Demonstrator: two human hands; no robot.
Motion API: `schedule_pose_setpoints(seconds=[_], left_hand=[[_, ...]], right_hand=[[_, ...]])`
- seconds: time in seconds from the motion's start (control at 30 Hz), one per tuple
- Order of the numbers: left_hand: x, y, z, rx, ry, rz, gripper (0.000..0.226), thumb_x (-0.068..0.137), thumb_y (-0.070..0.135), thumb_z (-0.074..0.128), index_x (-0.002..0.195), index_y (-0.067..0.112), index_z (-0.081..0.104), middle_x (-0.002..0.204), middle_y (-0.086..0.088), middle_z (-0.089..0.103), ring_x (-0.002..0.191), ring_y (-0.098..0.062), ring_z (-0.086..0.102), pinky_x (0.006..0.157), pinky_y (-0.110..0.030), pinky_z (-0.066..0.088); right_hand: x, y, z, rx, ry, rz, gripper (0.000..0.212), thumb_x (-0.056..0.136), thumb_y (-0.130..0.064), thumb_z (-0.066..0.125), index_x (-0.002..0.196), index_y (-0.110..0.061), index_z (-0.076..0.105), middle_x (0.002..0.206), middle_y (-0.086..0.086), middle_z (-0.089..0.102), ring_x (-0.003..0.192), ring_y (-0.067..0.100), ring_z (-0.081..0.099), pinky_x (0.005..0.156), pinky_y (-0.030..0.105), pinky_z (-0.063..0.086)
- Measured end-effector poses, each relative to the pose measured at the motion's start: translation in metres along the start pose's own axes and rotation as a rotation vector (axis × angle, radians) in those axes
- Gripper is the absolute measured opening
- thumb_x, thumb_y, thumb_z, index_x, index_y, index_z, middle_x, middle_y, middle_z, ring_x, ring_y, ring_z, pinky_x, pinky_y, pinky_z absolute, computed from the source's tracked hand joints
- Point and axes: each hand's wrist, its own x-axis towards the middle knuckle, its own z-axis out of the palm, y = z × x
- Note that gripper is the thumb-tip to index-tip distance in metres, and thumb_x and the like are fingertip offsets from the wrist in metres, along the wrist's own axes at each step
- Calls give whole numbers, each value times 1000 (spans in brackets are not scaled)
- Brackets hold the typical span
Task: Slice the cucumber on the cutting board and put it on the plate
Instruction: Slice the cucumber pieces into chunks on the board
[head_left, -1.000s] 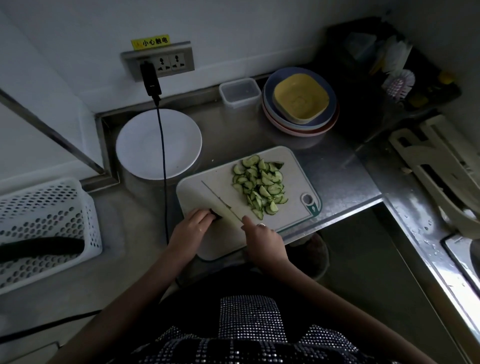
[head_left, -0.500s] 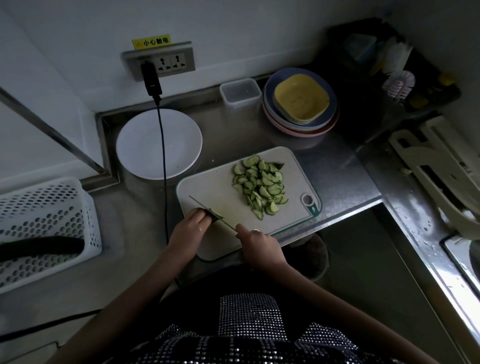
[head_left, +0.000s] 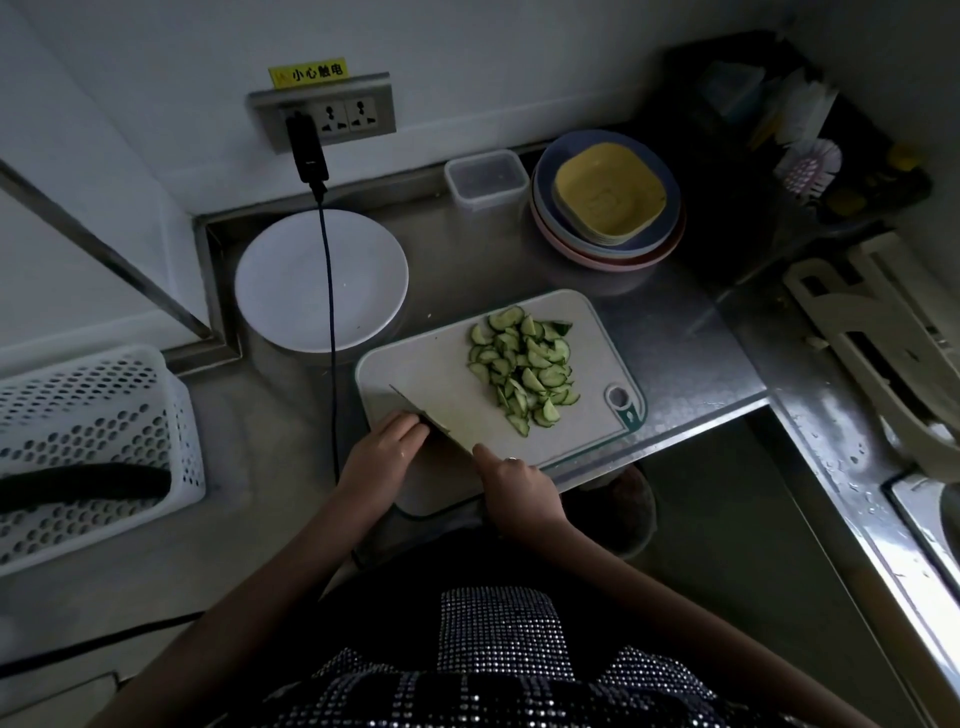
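left hand (head_left: 383, 451): it lay at the near left of the cutting board (head_left: 415, 364), fingers curled down over the last stub of cucumber, of which only a dark sliver showed at the fingertips. it looked like a pinning hold, meant to stop the short end rolling under the blade.
right hand (head_left: 519, 480): it gripped the knife (head_left: 421, 410) by a handle hidden inside the fist, forefinger stretched along the top, probably to steer the cut.
knife: the blade ran from the right hand up and left across the board, lying right against the left fingertips; whether the edge was down on the board could not be told.
cucumber slices (head_left: 524, 366): a loose heap of half-moons sat on the far right part of the board, well apart from the blade, seemingly pushed aside to leave cutting room.
plate (head_left: 275, 291): white, bare, just beyond the board's far left corner on the steel counter (head_left: 675, 338), near enough for an easy transfer. a black cable (head_left: 330, 291) hung across it from the wall socket (head_left: 332, 111).
basket (head_left: 93, 447): a white perforated one stood at the left with a whole dark cucumber (head_left: 88, 483) in it.
progress: slicing seemed nearly finished; nothing was on the plate yet.
risk: with so short a stub, the fingertips sat very close to the edge.
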Motion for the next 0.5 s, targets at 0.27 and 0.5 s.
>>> schedule_pose_setpoints(seconds=[0.27,0.5], left_hand=[[-4,0,-3,-41,-6,43,33,83,13,44,99,4,71,100,-9,65,101,-18,51,77,-30,52],[-10,-4,-2,14,7,76,35,81,10,43,101,3,71,100,-11,65,98,-23,50,73,-33,52]], right_hand=[[-1,11,-6,95,148,149,19,95,-12,36,112,-19,39,94,16,62,86,37,63,64,39,46],[-3,4,-3,106,133,26,15,101,-31,38,106,-17,39,91,19,62,82,39,62,61,38,43]])
